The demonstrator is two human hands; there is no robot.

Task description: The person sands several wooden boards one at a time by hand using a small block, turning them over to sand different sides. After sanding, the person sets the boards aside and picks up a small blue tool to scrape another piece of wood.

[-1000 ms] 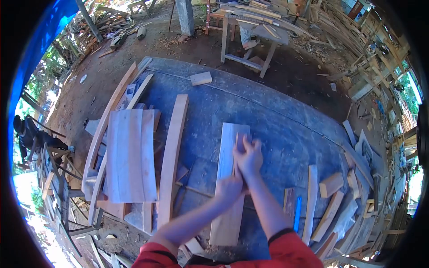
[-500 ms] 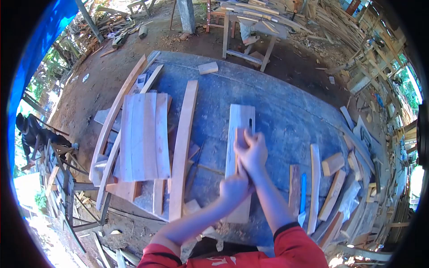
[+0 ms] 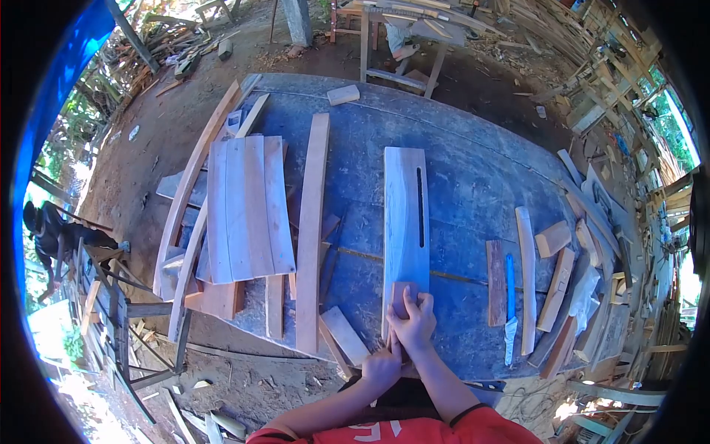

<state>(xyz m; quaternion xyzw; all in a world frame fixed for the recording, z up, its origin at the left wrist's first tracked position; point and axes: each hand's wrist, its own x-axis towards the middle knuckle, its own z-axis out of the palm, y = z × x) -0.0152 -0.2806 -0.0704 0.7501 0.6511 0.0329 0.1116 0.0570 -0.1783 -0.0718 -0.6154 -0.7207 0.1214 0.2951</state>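
A pale wooden plank (image 3: pixel 403 214) with a long narrow slot near its right edge lies lengthwise on the blue worktable (image 3: pixel 355 177). My right hand (image 3: pixel 414 322) wraps round a reddish-brown wooden block (image 3: pixel 401 294) over the plank's near end, fingers curled across its front. Just behind and to the left, my left hand (image 3: pixel 381 371) is closed low at the near edge, one finger stretched forward toward the block. What lies inside the left fist is hidden.
Left of the plank are a long wooden strip (image 3: pixel 313 229) and a joined, slightly curved panel (image 3: pixel 248 211). On the right lie a blue-handled tool (image 3: pixel 510 296), a curved strip (image 3: pixel 526 281) and several offcuts. A person (image 3: pixel 63 237) is at the far left.
Both hands and the block have slid along the plank toward my body, and the whole slot now shows. The left index finger now points forward.
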